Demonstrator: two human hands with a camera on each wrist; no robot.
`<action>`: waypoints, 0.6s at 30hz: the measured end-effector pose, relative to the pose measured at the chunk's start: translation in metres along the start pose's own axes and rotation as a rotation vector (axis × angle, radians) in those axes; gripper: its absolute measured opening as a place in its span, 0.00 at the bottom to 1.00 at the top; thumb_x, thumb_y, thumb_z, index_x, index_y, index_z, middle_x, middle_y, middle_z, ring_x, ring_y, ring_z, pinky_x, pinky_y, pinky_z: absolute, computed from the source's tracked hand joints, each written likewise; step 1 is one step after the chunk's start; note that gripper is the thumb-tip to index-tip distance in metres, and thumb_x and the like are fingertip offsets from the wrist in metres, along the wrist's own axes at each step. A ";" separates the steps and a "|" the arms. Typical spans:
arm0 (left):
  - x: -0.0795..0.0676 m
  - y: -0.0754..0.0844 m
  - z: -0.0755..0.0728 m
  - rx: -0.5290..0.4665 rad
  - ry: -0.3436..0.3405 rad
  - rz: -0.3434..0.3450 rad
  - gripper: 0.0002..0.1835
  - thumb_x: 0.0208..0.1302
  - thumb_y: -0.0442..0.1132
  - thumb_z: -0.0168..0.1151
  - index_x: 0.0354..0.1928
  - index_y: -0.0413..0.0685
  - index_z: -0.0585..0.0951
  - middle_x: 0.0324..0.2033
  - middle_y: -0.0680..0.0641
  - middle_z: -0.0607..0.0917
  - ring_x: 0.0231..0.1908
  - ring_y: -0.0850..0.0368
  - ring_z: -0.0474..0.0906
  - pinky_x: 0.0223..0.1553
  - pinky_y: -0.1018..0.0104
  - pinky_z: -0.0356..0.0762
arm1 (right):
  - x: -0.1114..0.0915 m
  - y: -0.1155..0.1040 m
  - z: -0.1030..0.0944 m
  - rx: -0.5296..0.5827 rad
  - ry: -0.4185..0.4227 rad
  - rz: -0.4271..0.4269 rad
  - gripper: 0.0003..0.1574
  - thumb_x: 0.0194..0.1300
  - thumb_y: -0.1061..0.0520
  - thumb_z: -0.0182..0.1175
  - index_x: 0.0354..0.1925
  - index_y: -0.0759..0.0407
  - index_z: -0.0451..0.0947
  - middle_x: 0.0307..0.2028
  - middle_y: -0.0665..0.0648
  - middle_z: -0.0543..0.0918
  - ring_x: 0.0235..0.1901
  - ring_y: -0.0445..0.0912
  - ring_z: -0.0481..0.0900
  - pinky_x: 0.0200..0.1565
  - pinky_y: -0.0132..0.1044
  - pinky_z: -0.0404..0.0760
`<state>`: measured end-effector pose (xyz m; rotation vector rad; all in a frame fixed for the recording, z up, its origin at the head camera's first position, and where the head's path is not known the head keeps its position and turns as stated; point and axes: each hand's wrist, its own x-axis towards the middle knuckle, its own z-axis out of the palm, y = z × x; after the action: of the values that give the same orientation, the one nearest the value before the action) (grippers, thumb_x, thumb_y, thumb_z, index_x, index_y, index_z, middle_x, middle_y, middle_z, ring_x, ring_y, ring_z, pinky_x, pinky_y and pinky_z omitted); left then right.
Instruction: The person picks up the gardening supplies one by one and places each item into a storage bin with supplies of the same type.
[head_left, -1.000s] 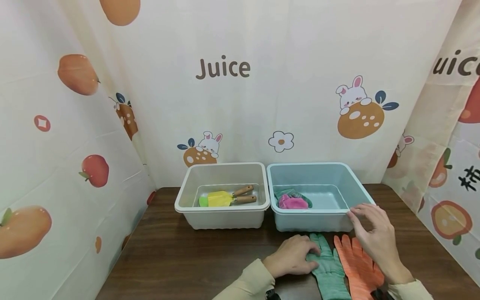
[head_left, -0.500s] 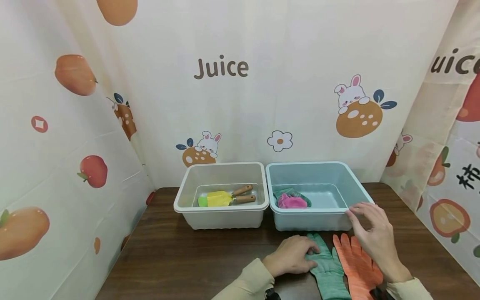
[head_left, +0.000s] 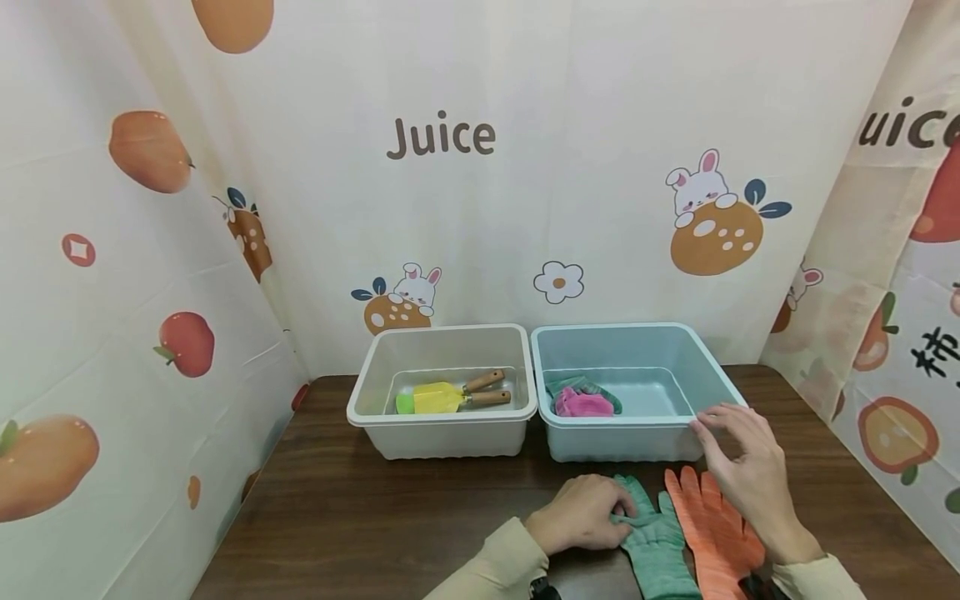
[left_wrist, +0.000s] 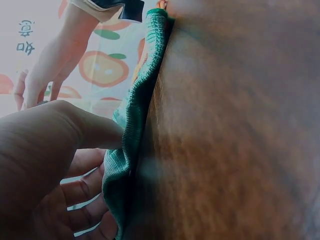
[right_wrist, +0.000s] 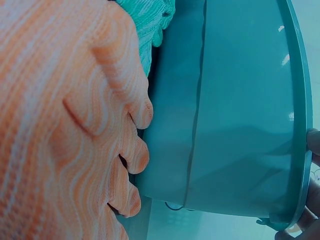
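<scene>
In the head view a green knitted glove [head_left: 658, 550] lies flat on the table, fingers pointing away. My left hand [head_left: 581, 512] pinches its left side, and the fabric puckers there. The left wrist view shows the thumb against the green glove [left_wrist: 132, 112] with the fingers curled by its edge. My right hand [head_left: 750, 475] grips the front right rim of a light blue bin [head_left: 622, 443]. Beneath that hand's wrist lies an orange glove [head_left: 712, 529], close beside the green one. The right wrist view has this orange glove [right_wrist: 75, 115] in front of the bin.
A pink glove-like bundle [head_left: 583, 405] and a green one [head_left: 600, 393] sit in the blue bin's left end. Left of it stands a beige bin [head_left: 450, 437] with yellow-bladed, wooden-handled trowels [head_left: 438, 398]. A printed curtain [head_left: 480, 217] hangs behind the table [head_left: 360, 517].
The green glove's fabric has bunched up under my left fingers, and its fingers have shifted slightly. My right hand stays on the bin's rim.
</scene>
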<state>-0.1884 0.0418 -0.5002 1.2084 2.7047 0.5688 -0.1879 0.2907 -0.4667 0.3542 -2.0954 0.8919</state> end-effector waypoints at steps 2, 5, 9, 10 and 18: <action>0.000 -0.001 0.000 -0.012 0.006 -0.001 0.08 0.70 0.47 0.69 0.47 0.68 0.92 0.38 0.68 0.88 0.34 0.81 0.73 0.32 0.85 0.67 | 0.000 0.000 0.000 -0.001 0.001 -0.003 0.16 0.53 0.77 0.74 0.41 0.66 0.88 0.40 0.63 0.88 0.59 0.30 0.69 0.70 0.18 0.56; -0.001 -0.002 -0.001 -0.028 0.015 0.003 0.08 0.70 0.47 0.69 0.47 0.67 0.92 0.38 0.68 0.88 0.33 0.82 0.73 0.32 0.86 0.67 | 0.000 -0.001 0.000 -0.002 0.002 -0.003 0.16 0.53 0.76 0.74 0.40 0.66 0.87 0.40 0.63 0.88 0.59 0.30 0.69 0.70 0.17 0.56; -0.002 -0.004 -0.003 -0.035 0.018 0.008 0.08 0.71 0.47 0.68 0.47 0.66 0.92 0.39 0.68 0.88 0.34 0.81 0.75 0.33 0.85 0.69 | 0.000 -0.001 0.000 -0.001 -0.002 0.006 0.16 0.53 0.76 0.74 0.40 0.66 0.87 0.40 0.62 0.88 0.59 0.30 0.69 0.70 0.17 0.56; -0.002 -0.004 -0.004 -0.036 0.017 0.010 0.08 0.71 0.47 0.68 0.47 0.66 0.92 0.40 0.68 0.89 0.35 0.80 0.76 0.34 0.85 0.70 | 0.000 -0.001 0.000 -0.003 -0.004 0.008 0.16 0.53 0.76 0.74 0.40 0.65 0.87 0.40 0.62 0.88 0.59 0.30 0.69 0.69 0.17 0.56; -0.004 -0.003 -0.011 -0.061 0.022 0.016 0.09 0.73 0.46 0.65 0.50 0.64 0.90 0.42 0.65 0.91 0.33 0.79 0.79 0.35 0.85 0.72 | 0.000 -0.001 0.000 -0.002 -0.006 0.005 0.16 0.54 0.76 0.74 0.41 0.65 0.88 0.41 0.62 0.88 0.59 0.31 0.69 0.70 0.18 0.56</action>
<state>-0.1908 0.0339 -0.4909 1.2172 2.6763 0.6654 -0.1875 0.2900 -0.4662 0.3507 -2.1042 0.8925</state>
